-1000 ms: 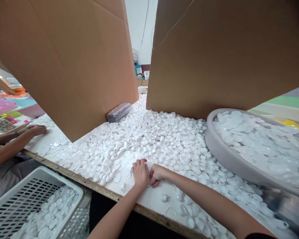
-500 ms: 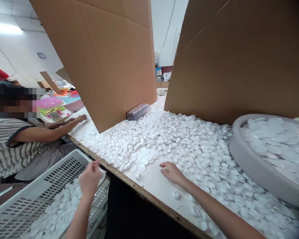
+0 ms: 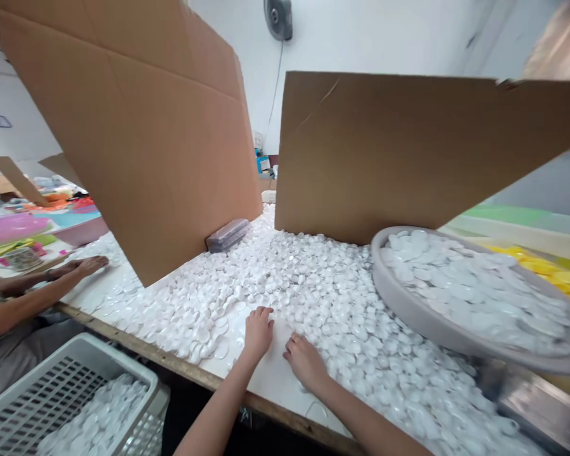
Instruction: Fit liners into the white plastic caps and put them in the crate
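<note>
Small round white plastic caps (image 3: 313, 272) lie in a wide heap over the table. My left hand (image 3: 259, 332) reaches over the near edge of the heap, fingers extended and slightly bent, with nothing visible in it. Close by on the right, my right hand (image 3: 306, 362) rests low at a bare patch of the white tabletop (image 3: 272, 373); its bent fingers are a little apart and show no cap between them. The left fingertips touch or hover just over the caps; I cannot tell which.
A white slotted basket (image 3: 83, 345) with caps inside stands below the table edge at left. On the right is a round grey tub (image 3: 384, 291) full of flat white discs. Cardboard sheets (image 3: 171, 145) rise behind the heap, beside a clear plastic box (image 3: 228, 234). Another person's hand (image 3: 92, 265) works at far left.
My left hand has moved from above the basket to the heap beside my right hand. The view has swung to the right, showing more of the tub.
</note>
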Tool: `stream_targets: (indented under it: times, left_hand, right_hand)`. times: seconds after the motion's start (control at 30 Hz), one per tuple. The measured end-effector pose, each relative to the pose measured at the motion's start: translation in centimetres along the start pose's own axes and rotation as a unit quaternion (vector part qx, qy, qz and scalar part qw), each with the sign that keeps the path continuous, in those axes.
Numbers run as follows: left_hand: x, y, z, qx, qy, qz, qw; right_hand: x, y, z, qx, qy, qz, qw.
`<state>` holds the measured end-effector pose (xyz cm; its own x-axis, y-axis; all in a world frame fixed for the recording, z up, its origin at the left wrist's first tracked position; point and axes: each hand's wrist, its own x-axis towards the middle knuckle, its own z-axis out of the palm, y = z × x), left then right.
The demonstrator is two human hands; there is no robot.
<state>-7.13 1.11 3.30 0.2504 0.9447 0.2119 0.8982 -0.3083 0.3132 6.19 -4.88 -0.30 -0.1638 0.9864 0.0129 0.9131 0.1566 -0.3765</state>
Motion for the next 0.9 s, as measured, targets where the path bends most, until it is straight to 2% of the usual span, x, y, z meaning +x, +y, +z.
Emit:
stream_targets:
  times: [0.07, 0.13, 0.27, 0.4, 0.53, 0.63, 0.7, 0.77, 0.83, 0.9]
  left_hand:
    - [1.5, 1.7, 1.5, 0.053, -0.006, -0.031, 0.998]
    - [2.2, 2.4, 2.3, 0.089, -0.007, -0.048, 0.995]
    - [1.0, 2.2, 2.9, 0.077, -0.008, -0.043, 0.996]
    - [-2.4, 1.8, 2.6, -0.027, -0.06, -0.033, 0.997]
    - [-5.1, 1.3, 2.4, -0.169, -0.068, -0.033, 0.983]
    - [-5.7, 0.8, 2.5, -0.252, -0.064, -0.068, 0.963]
    - [-5.6, 0.6, 2.7, -0.296, -0.054, -0.085, 0.95]
    - [-5.5, 0.5, 2.7, -0.321, -0.042, -0.086, 0.942]
    - [-5.4, 0.5, 2.7, -0.33, -0.034, -0.081, 0.94]
    - [-5.4, 0.5, 2.6, -0.328, -0.033, -0.079, 0.941]
  right_hand:
    - [-0.8, 1.3, -0.6, 0.031, -0.004, 0.023, 0.999]
    - [-1.4, 2.5, -1.2, 0.068, -0.011, 0.028, 0.997]
    - [-2.0, 3.8, -1.5, 0.074, -0.003, 0.023, 0.997]
    - [-1.7, 3.7, -1.7, 0.027, -0.03, 0.042, 0.998]
    - [-1.0, 3.1, -3.1, 0.053, -0.015, 0.036, 0.998]
    - [0.2, 2.2, -3.9, 0.179, -0.001, 0.048, 0.983]
    - [1.2, 1.4, -3.7, 0.286, -0.037, 0.081, 0.954]
    - [2.2, 0.6, -3.1, 0.347, -0.078, 0.108, 0.928]
    - [3.0, 0.0, -2.4, 0.344, -0.061, 0.106, 0.931]
    - [3.4, -0.3, -1.9, 0.313, 0.003, 0.071, 0.947]
